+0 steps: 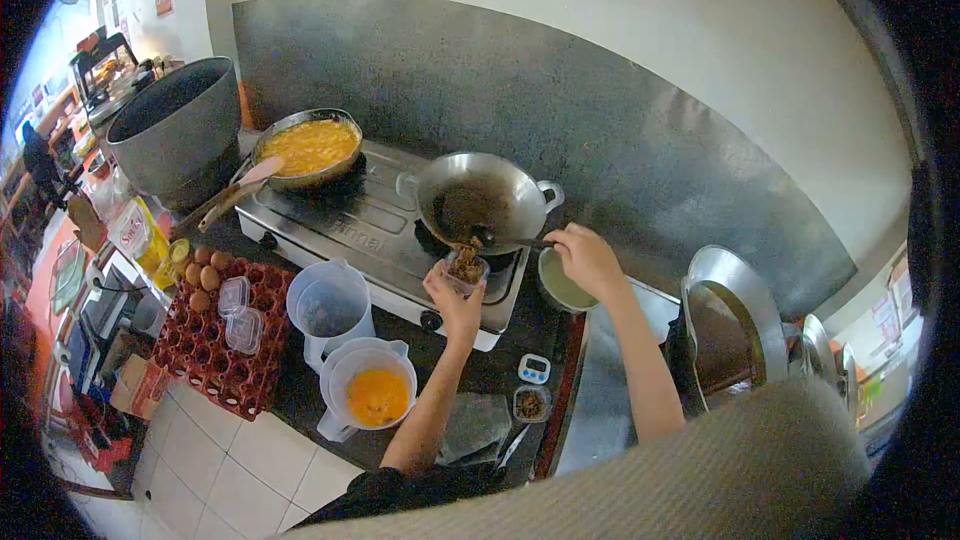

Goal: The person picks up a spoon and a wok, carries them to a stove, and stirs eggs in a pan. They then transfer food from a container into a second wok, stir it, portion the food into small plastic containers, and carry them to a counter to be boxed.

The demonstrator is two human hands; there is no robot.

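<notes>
My left hand (456, 308) is wrapped round a small clear plastic tub (467, 285), holding it beside the near rim of a metal wok (461, 161). Brown crumbly food (466, 266) fills the tub. A dark-handled spoon (522, 241) is gripped in my right hand (590, 260), its head close to the tub's top and over the wok's near edge. More dark brown food (477, 208) lies in the bottom of the wok, which stands on the right burner of a gas stove (375, 230).
A frying pan (347, 168) of yellow egg sits on the left burner. Jugs (330, 295), one holding orange liquid (378, 397), stand before the stove. Left are an egg tray (215, 360) and big pot (180, 130); right, a green bowl (566, 285), timer (534, 369) and second tub (531, 403).
</notes>
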